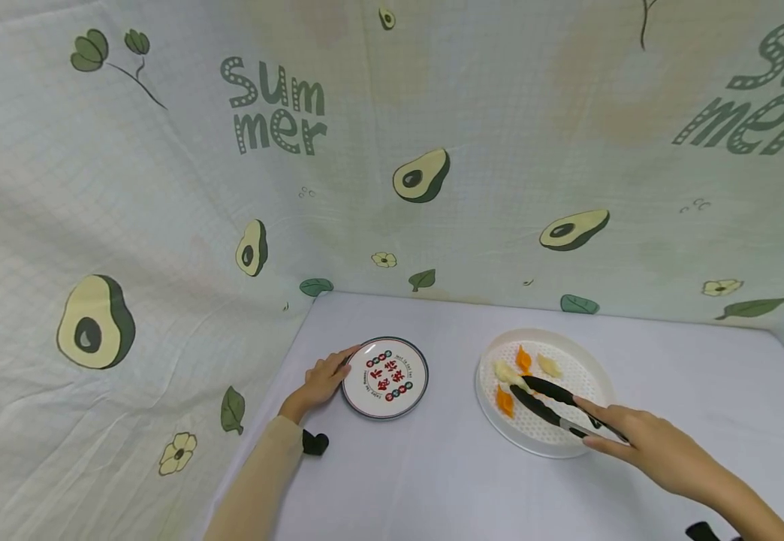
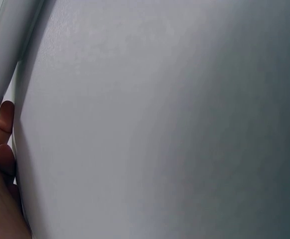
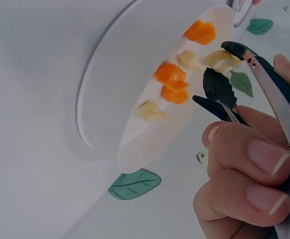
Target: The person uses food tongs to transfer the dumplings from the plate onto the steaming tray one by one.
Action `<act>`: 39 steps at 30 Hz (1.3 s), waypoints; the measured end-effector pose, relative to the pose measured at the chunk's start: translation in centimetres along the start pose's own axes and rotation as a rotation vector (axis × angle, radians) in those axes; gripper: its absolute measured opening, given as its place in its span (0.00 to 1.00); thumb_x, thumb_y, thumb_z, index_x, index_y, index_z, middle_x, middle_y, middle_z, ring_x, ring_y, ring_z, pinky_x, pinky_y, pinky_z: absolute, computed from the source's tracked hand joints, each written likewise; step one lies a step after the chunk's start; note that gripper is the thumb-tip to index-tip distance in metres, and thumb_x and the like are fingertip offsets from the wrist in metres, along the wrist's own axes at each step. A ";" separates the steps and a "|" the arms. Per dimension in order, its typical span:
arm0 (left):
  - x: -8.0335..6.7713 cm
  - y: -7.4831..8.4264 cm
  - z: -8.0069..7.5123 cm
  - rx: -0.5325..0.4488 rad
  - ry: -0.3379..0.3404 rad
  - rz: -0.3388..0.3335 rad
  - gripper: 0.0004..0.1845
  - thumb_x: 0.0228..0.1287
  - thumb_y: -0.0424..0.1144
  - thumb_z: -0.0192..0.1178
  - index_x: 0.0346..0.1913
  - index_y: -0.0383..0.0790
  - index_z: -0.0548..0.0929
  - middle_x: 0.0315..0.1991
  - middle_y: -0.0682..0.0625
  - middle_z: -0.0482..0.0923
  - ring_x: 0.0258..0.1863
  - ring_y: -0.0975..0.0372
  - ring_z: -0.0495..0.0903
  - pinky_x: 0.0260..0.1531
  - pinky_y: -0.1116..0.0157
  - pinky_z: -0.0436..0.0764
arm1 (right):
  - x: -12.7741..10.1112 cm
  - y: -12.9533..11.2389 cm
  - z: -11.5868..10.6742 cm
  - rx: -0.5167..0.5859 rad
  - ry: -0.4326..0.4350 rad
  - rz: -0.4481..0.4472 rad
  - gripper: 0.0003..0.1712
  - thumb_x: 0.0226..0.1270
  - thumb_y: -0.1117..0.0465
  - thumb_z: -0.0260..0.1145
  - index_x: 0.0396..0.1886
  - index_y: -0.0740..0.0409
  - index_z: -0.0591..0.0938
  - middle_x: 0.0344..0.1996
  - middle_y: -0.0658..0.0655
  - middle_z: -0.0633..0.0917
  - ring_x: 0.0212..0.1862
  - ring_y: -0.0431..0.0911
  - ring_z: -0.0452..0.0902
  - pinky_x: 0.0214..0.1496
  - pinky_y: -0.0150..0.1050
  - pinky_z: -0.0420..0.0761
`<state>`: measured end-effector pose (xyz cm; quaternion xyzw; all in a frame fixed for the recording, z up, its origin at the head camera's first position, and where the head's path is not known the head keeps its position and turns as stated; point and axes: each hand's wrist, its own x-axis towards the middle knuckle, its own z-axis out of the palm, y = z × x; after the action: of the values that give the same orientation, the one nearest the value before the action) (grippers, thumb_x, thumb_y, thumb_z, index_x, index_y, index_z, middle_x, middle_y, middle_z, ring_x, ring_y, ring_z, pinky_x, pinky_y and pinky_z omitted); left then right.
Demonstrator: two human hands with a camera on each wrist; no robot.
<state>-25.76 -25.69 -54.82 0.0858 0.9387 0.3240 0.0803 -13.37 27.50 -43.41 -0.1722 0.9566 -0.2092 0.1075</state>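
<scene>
Tongs (image 1: pixel 554 402), one black-tipped pair, are gripped by the right hand (image 1: pixel 649 449), fingers curled round the handles, lower right of the head view. The tips close on one pale dumpling (image 1: pixel 505 372) inside the white perforated tray (image 1: pixel 595 368). The tray holds four dumplings: two orange (image 1: pixel 523 358), two pale. The left hand (image 1: pixel 321 382), fingers relaxed, touches the rim of one printed plate (image 1: pixel 385 377) at lower centre. Both dishes sit on the white tabletop (image 1: pixel 432 466).

Backdrop and bench
Avocado-print cloth (image 1: pixel 162 188) reading "Summer" hangs behind the pale bench (image 1: pixel 432 481); its far corners look blurred.
</scene>
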 end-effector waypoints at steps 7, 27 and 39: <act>0.0 0.3 -0.1 -0.001 -0.003 -0.007 0.25 0.80 0.46 0.46 0.76 0.58 0.64 0.67 0.45 0.70 0.52 0.52 0.65 0.54 0.43 0.57 | -0.3 1.2 -0.1 -0.015 -0.056 0.026 0.42 0.67 0.36 0.62 0.71 0.59 0.73 0.55 0.68 0.81 0.56 0.68 0.76 0.49 0.65 0.75; 0.1 0.3 -0.1 0.004 -0.001 -0.018 0.25 0.80 0.46 0.46 0.76 0.59 0.64 0.67 0.46 0.70 0.53 0.52 0.65 0.54 0.44 0.57 | -0.8 3.0 -0.8 -0.010 -0.161 0.066 0.39 0.67 0.39 0.64 0.68 0.61 0.75 0.49 0.62 0.84 0.49 0.59 0.80 0.41 0.60 0.78; -0.1 0.4 0.1 -0.003 0.008 -0.024 0.25 0.79 0.46 0.48 0.75 0.60 0.65 0.65 0.47 0.71 0.50 0.54 0.65 0.52 0.45 0.57 | -0.2 3.5 -0.9 -0.056 -0.162 0.060 0.40 0.66 0.38 0.64 0.69 0.58 0.75 0.48 0.65 0.84 0.49 0.63 0.80 0.42 0.64 0.77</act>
<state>-25.64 -25.36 -54.67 0.0733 0.9395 0.3246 0.0807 -14.43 30.89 -44.10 -0.1629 0.9550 -0.1642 0.1857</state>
